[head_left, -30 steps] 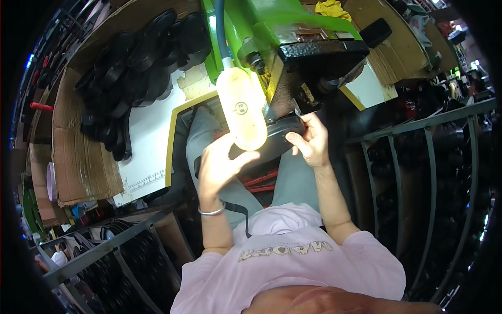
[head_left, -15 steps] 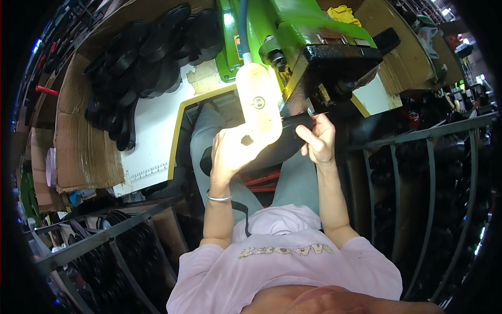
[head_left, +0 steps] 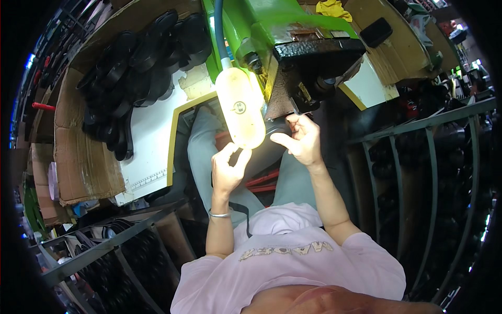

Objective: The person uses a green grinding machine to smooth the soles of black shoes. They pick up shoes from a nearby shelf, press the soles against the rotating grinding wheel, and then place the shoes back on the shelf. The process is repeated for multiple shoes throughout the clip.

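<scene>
Between my hands, under the machine head, is a dark curved piece that looks like a black shoe sole [head_left: 266,153], partly hidden by the lamp and my fingers. My left hand [head_left: 227,171] is closed at its near left side, thumb and forefinger just below the lamp's end. Closer to the machine, my right hand [head_left: 306,141] has its thumb against the piece's edge and bent fingers up by the black machine head [head_left: 319,57]; what its fingertips grip is hard to see. The glowing oblong lamp [head_left: 240,112] hangs over the work.
The green machine body [head_left: 261,18] rises ahead. Black shoe soles [head_left: 123,78] pile in a cardboard box [head_left: 81,141] at left, beside the white tabletop [head_left: 146,146] with a yellow edge. Metal racks [head_left: 429,123] flank both sides. A dark phone-like object [head_left: 376,32] lies at far right.
The black sole has turned and dropped back between my hands, less of it showing. My left hand has moved down, off the lamp's edge; my right hand has shifted left. The view has swung slightly.
</scene>
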Motion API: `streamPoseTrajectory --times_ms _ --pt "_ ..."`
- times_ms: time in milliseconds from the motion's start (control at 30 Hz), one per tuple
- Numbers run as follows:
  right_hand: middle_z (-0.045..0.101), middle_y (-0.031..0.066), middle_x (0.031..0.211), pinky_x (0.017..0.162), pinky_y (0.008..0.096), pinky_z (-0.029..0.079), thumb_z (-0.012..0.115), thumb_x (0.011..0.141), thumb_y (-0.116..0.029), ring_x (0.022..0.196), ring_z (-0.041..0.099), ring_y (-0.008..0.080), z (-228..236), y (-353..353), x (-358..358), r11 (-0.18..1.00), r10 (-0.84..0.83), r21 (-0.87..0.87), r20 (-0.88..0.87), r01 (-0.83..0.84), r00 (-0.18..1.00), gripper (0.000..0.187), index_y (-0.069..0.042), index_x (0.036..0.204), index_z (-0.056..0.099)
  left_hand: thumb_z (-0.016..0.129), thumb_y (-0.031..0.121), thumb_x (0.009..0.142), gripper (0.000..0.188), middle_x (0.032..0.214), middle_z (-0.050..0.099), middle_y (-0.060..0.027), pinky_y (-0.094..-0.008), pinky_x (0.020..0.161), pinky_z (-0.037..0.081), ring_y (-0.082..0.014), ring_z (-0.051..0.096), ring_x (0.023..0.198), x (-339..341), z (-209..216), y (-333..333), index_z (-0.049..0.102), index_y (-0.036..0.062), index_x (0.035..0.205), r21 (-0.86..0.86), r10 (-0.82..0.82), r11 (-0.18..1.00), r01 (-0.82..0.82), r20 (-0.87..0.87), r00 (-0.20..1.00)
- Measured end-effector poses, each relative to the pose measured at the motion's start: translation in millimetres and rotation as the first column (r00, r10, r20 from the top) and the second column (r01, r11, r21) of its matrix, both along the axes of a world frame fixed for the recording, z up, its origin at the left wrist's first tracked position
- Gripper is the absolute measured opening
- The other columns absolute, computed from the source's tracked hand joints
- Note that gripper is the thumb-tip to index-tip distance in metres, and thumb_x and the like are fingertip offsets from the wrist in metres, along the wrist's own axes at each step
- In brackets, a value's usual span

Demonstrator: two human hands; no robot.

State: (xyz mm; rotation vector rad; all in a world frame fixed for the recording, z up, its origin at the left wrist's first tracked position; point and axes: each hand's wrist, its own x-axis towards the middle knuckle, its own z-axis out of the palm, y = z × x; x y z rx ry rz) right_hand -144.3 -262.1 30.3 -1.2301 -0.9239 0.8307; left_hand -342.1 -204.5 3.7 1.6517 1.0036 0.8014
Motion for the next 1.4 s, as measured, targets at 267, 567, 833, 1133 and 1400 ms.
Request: streamPoseTrajectory --times_ms 267,567,833,1133,1400 --pt "0.067 0.0062 0.089 0.068 0.0241 0.052 0.082 0.075 -0.005 0.078 0.064 0.0102 -33.4 -6.0 -3.9 0.989 -0.116 0.099 0.052 0.110 0.992 0.036 0.002 0.102 0.059 0.076 0.010 0.080 0.017 0.073 0.063 -0.0051 -0.0258 0.063 0.046 -0.0115 0.056 0.066 37.3 8.1 -2.3 0.064 -0.0009 0.083 0.180 0.010 0.983 -0.038 0.155 0.988" --pt "0.065 0.0068 0.107 0.086 0.0267 0.047 0.074 0.084 -0.008 0.097 0.060 0.0139 -46.9 -27.5 3.7 0.999 -0.018 0.028 -0.120 0.021 0.993 0.034 0.001 0.114 0.061 0.076 0.008 0.081 0.018 0.065 0.058 0.0019 -0.0215 0.055 0.040 -0.0049 0.049 0.060 64.2 1.4 -8.5 0.062 0.0002 0.075 0.113 0.091 0.986 -0.123 0.256 0.962" --pt "0.065 0.0029 0.086 0.067 0.0208 0.045 0.080 0.074 -0.002 0.077 0.056 0.0056 -32.3 -17.2 -0.8 0.999 0.001 -0.040 0.089 0.002 0.996 0.022 0.002 0.088 0.063 0.066 0.001 0.087 0.014 0.088 0.064 -0.0043 -0.0228 0.073 0.047 -0.0104 0.058 0.081 65.5 -19.1 -27.4 0.062 -0.0037 0.099 0.012 0.210 0.970 -0.244 0.473 0.856" --pt "0.058 0.0120 0.123 0.091 0.0407 0.049 0.075 0.073 0.001 0.113 0.056 0.0233 -154.5 -120.0 -11.2 0.895 0.089 -0.301 -0.600 -0.328 0.795 0.068 0.000 0.134 0.046 0.072 0.003 0.084 0.018 0.091 0.067 -0.0041 -0.0237 0.076 0.048 -0.0099 0.059 0.081 96.3 7.1 -18.8 0.065 -0.0037 0.100 -0.068 0.021 0.998 0.010 0.440 0.898" --pt "0.058 0.0124 0.111 0.056 0.0354 0.052 0.069 0.074 -0.003 0.086 0.061 0.0220 -120.0 -141.9 39.4 0.957 -0.272 -0.271 -0.698 0.107 0.663 0.056 -0.006 0.125 0.047 0.070 -0.004 0.083 0.023 0.096 0.065 -0.0075 -0.0248 0.079 0.050 -0.0118 0.060 0.084 78.5 -9.0 -25.8 0.062 -0.0067 0.105 -0.122 0.172 0.985 -0.124 0.594 0.786"
